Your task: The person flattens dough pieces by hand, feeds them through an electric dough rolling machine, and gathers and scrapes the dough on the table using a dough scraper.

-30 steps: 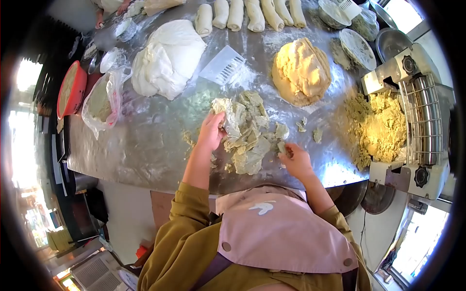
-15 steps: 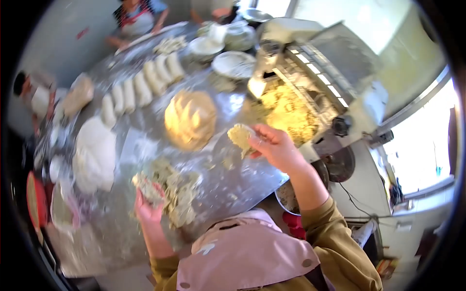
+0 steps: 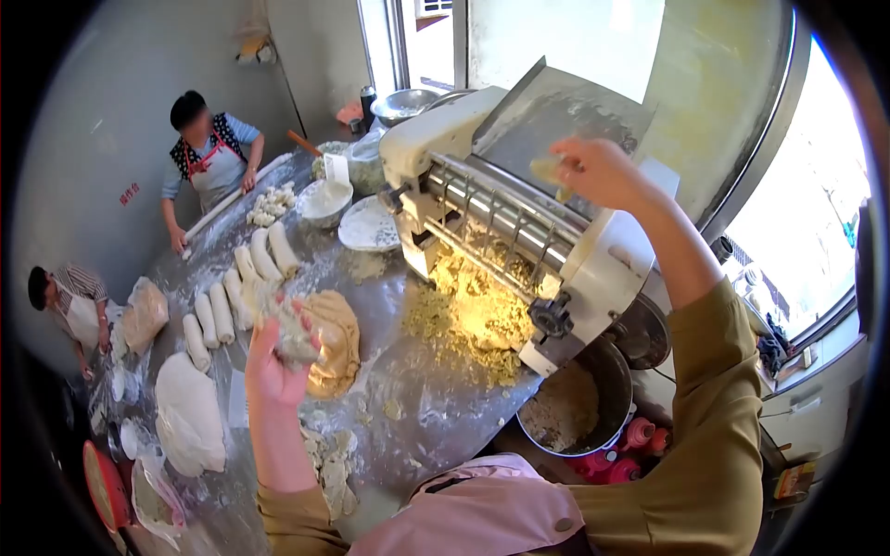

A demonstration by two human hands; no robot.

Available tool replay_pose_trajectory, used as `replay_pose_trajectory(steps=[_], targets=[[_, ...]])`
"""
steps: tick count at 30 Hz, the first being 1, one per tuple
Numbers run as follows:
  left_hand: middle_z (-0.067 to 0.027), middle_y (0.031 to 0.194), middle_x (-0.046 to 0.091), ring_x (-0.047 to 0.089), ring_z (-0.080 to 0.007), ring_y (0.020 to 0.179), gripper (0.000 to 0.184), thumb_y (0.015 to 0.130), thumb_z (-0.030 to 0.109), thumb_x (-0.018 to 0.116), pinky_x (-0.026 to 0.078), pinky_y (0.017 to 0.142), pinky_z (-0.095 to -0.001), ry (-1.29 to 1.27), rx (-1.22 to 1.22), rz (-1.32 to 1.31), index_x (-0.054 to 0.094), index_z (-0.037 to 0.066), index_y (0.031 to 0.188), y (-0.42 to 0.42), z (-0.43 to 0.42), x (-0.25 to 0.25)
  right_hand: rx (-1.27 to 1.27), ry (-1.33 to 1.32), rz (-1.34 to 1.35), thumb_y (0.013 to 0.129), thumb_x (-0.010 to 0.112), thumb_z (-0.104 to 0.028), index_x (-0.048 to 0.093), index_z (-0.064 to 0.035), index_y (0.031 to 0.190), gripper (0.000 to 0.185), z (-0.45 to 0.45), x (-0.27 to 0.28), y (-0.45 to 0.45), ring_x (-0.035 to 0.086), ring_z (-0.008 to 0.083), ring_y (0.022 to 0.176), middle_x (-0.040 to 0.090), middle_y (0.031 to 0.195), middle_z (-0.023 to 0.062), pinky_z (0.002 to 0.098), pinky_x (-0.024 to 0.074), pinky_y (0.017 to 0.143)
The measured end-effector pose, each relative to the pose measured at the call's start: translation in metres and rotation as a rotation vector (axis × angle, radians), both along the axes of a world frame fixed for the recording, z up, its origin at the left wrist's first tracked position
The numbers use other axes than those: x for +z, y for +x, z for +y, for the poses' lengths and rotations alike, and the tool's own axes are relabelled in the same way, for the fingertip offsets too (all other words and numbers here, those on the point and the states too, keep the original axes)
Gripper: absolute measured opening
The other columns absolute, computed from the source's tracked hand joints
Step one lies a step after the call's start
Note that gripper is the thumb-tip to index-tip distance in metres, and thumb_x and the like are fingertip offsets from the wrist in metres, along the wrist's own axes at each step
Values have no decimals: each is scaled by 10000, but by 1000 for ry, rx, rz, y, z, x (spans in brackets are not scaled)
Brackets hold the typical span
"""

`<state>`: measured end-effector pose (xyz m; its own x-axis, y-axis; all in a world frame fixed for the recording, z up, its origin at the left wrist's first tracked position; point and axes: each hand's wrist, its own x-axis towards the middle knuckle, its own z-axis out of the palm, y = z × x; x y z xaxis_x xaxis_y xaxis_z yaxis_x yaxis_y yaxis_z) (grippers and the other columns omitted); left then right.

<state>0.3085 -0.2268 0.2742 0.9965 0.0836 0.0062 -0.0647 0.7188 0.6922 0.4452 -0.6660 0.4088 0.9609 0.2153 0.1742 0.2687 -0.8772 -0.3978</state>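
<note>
My left hand (image 3: 278, 366) is raised over the table with its fingers wrapped round a pale, floury dough piece (image 3: 295, 335), in front of the yellow dough mound (image 3: 336, 343). My right hand (image 3: 598, 171) is lifted above the roller machine (image 3: 510, 208), pinching a thin yellowish dough piece (image 3: 547, 170). Under the rollers lies a heap of crumbly yellow dough (image 3: 482, 306). Flaky greenish dough scraps (image 3: 336, 473) rest on the table below my left hand, partly hidden by my forearm.
Two people, one holding a long rolling pin (image 3: 236, 193), work at the far side. White dough rolls (image 3: 222, 310) and a white dough mass (image 3: 190, 417) lie at the left. Bowls (image 3: 324, 202) stand beside the machine. A large pot (image 3: 575, 398) sits below the table's right edge.
The view has swung right towards the machine. My right hand has risen from the table to above the rollers with its dough piece. My left hand has lifted the pale dough off the table.
</note>
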Motion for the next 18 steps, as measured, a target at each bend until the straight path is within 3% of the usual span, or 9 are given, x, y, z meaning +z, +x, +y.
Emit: replay_pose_trajectory(steps=[2,5,9,11,14,18], targets=[[-105,1232,521,563,-235,1025,529,871,172,634,520,791,-411,152,-24,-32,410,88,1343,39,-39,42,18,-9,128,891,591,-220,526,-8,1266,435,-8,-2,14,612,142,662,661,909,88,291,501,645],[-110,1266,492,556,-235,1054,561,855,106,636,518,823,-401,360,-104,-145,382,75,1354,93,-107,99,46,3,96,903,575,-242,518,-17,1284,446,-21,8,30,608,127,713,659,932,63,292,507,668],[-90,1164,555,589,-198,996,536,821,86,670,522,812,-357,770,-247,-504,428,41,1297,167,-183,137,43,390,163,916,574,-282,505,-59,1319,465,-29,34,41,586,114,843,648,983,45,303,505,748],[-48,1040,600,589,-134,918,492,816,88,686,504,775,-294,1164,-249,-668,475,38,1257,194,-215,146,104,652,148,915,584,-309,505,-76,1327,479,-23,46,39,571,113,912,641,1035,52,306,497,801],[-18,976,613,563,-98,874,472,806,84,709,477,756,-259,1307,-374,-742,502,35,1228,220,-253,144,268,564,139,875,648,-338,516,-71,1311,528,-27,56,49,571,145,958,626,1117,93,317,480,858],[-15,1002,615,556,-105,873,486,798,66,721,457,797,-262,1338,-586,-674,501,37,1231,244,-274,132,248,218,-51,813,713,-296,544,-53,1269,544,-27,45,67,582,170,939,629,1101,113,325,479,843]])
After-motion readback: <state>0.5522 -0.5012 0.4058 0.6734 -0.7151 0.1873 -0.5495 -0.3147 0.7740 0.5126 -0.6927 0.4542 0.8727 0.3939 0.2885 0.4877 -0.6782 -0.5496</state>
